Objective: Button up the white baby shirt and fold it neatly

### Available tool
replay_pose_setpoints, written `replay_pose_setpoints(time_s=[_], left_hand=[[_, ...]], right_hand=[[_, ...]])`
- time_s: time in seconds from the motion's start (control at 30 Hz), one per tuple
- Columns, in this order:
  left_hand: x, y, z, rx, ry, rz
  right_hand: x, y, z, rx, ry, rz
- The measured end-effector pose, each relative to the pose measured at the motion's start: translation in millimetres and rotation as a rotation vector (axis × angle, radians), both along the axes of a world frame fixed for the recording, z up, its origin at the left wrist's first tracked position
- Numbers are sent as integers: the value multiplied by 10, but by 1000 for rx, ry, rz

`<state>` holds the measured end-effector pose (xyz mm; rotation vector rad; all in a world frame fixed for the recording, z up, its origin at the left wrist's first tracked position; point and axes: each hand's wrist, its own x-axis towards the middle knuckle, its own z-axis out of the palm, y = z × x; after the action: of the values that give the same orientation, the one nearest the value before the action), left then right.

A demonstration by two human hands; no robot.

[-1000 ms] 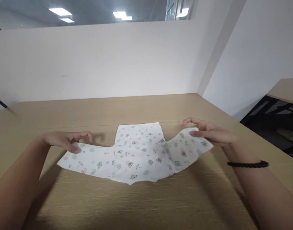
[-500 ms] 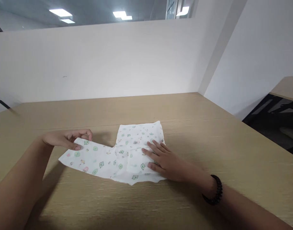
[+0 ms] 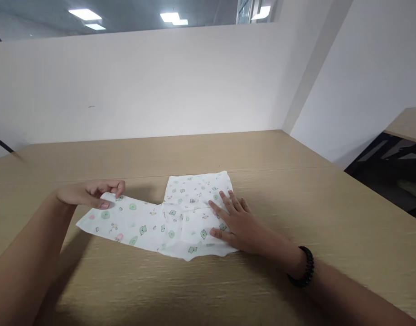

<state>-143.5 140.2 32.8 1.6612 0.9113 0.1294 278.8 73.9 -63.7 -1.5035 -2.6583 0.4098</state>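
A thin white cloth (image 3: pixel 176 222) printed with small green bears and pink and yellow figures lies partly folded on the wooden table. Its left flap is lifted at the outer end, where my left hand (image 3: pixel 92 192) pinches it between thumb and fingers. Spread flat over the right part of the cloth, my right hand (image 3: pixel 237 222) rests with its fingers apart. Crease lines run across the middle of the cloth, and its near edge is wavy. What lies under the top layer is hidden.
The wooden table (image 3: pixel 208 294) reaches back to a white partition wall (image 3: pixel 181 86). A black cable end (image 3: pixel 2 145) sticks out at the far left. On the right, beyond the slanted wall, stands another table (image 3: pixel 408 124) with a dark frame. A black bracelet (image 3: pixel 305 267) circles my right wrist.
My left hand has moved slightly left, drawing the cloth's flap outward. My right hand has slid a little to the right, its fingers more spread.
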Motion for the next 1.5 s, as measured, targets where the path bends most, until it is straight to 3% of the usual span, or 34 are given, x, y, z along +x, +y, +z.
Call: replay_pose_setpoints(time_s=[0.1,0.2,0.3,0.37,0.43,0.5,0.6,0.73,1.03,1.2,1.37,1.5], left_hand=[[119,-16,-19,-57,-230,76],[540,-64,-38,-27,-390,146],[1126,-226,-139,142,-470,-52],[1457,-402,-273,213,-519,-51],[1667,-583,-441,383,-386,-37],[1762,-717,-609,593,-124,-54],[1790,-786,-800,803,213,-119],[1800,-749,-912,889,412,-210],[1831,-777,-944,1031,439,-104],[1653,-752,-875,1054,446,-45],[1319,-736,-872,934,484,-170],[1206,-722,-877,884,428,-278]], right_hand=[[3,2,-32,-11,17,-2],[14,9,-30,-17,26,4],[3,10,-16,-39,48,9],[-15,7,-25,-33,100,-38],[-32,2,-58,19,184,-118],[-46,-4,-108,117,245,-115],[-85,-23,-180,256,256,-69],[-172,-72,-211,364,265,-198],[-219,-71,-247,427,360,-78],[-181,-2,-273,385,420,-83],[-59,-35,-168,314,351,-10],[99,-81,-23,190,187,258]])
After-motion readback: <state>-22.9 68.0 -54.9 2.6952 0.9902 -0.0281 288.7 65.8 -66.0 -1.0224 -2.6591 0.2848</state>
